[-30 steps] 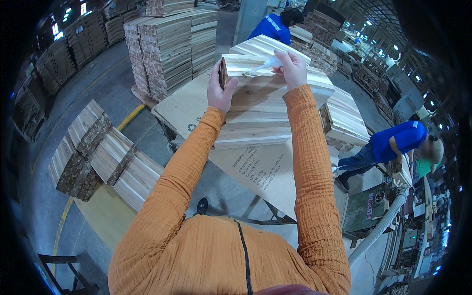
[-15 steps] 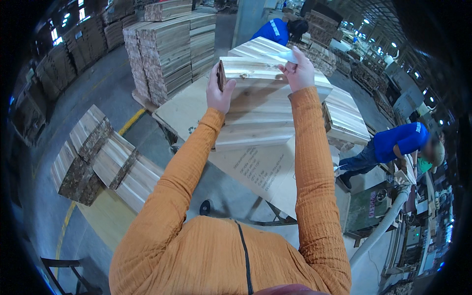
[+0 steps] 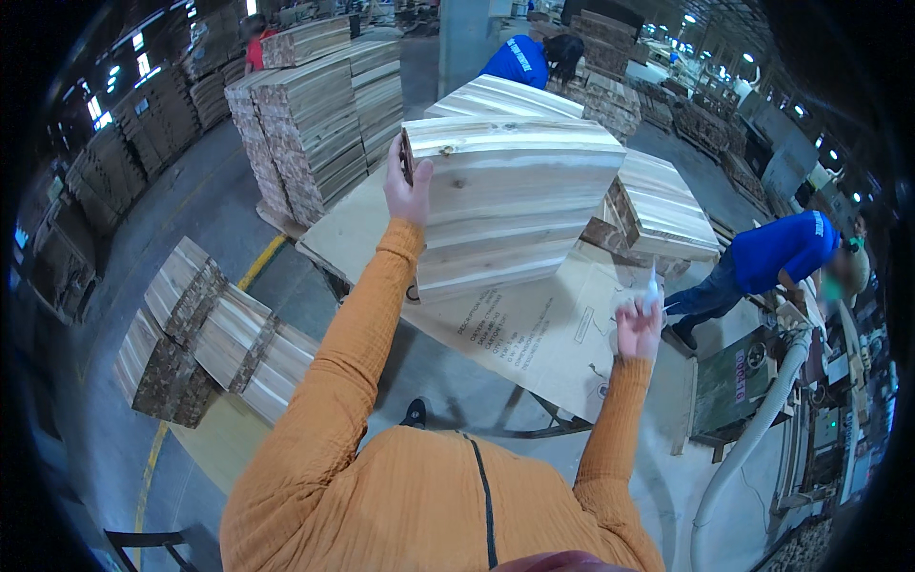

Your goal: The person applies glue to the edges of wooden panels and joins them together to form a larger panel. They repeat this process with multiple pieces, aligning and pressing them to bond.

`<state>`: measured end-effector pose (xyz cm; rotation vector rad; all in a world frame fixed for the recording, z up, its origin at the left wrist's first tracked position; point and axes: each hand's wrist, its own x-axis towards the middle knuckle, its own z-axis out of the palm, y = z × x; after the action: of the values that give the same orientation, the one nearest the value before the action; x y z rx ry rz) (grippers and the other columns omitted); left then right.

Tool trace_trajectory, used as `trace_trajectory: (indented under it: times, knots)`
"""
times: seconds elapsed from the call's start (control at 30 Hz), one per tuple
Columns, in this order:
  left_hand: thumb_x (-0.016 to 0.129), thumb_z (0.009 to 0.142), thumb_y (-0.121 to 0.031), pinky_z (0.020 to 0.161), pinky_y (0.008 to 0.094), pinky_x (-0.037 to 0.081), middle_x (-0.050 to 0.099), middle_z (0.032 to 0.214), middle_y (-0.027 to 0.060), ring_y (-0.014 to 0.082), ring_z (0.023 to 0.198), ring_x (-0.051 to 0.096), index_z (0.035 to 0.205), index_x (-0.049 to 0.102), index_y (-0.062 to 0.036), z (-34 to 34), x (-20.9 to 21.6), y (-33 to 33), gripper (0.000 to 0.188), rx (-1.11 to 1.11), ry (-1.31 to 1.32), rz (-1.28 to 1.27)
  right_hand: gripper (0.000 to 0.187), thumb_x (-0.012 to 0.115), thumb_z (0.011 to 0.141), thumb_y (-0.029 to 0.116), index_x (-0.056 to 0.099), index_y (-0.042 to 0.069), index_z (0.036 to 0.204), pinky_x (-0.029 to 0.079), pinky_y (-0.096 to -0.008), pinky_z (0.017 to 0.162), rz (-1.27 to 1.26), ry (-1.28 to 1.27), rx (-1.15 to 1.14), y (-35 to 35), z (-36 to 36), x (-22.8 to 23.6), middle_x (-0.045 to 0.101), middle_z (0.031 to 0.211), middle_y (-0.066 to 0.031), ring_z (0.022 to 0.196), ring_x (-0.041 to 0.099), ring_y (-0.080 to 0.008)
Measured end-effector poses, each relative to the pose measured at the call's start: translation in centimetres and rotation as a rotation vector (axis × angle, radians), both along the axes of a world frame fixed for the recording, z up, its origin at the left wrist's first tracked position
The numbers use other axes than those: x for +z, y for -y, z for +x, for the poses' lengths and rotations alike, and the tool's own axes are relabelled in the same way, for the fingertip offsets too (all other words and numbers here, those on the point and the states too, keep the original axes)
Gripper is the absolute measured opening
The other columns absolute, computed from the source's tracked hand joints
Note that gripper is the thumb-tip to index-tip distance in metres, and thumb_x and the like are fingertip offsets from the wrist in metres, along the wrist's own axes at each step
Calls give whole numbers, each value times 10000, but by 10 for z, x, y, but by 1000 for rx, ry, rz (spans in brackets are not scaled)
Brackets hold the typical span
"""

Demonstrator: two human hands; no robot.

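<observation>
My left hand is closed on the left end of a striped wooden panel, its fingers round the dark, rough edge. The panel stands tilted up, with its broad face of pale and brown strips toward me and a knot near the top. Off to the right, apart from the panel, my right hand holds a small whitish squeeze bottle with its thin tip pointing up. Below both lies a cardboard sheet with handwriting on the worktable.
More panels lie stacked right of mine, others behind it. A tall panel stack stands back left, and a lower pile at left. Two people in blue, one person at right and one person behind, work nearby.
My right hand has moved from the panel's top edge down and right, carrying the bottle away. The left hand keeps its hold, and the panel's face is now uncovered.
</observation>
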<state>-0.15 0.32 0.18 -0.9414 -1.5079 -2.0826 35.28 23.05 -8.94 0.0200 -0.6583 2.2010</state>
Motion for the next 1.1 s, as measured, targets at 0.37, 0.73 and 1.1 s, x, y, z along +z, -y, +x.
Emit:
trace_trajectory:
  times: [0.37, 0.73, 1.1]
  knots:
    - [532, 874, -520, 905, 329, 420, 577, 1156, 148, 218, 1046, 554, 1318, 409, 27, 2, 3, -2, 715, 36, -69, 9, 105, 613, 885, 161, 553, 90, 934, 461, -222, 566, 110, 780, -591, 10, 153, -110, 584, 773, 3, 618, 517, -62]
    - [503, 895, -498, 963, 345, 377, 554, 1195, 159, 241, 1101, 523, 1325, 399, 44, 9, 6, 1, 700, 69, -118, -8, 236, 692, 780, 165, 598, -33, 866, 421, -301, 611, 630, 1444, -1107, 27, 157, -164, 510, 808, -62, 665, 492, -156]
    - [500, 882, -553, 948, 325, 380, 541, 1198, 141, 214, 1104, 505, 1333, 391, 28, 14, 8, 2, 744, 63, -112, -12, 208, 660, 759, 146, 576, -20, 851, 427, -392, 638, 820, 1592, -1249, 29, 154, -178, 505, 815, -130, 697, 515, -295]
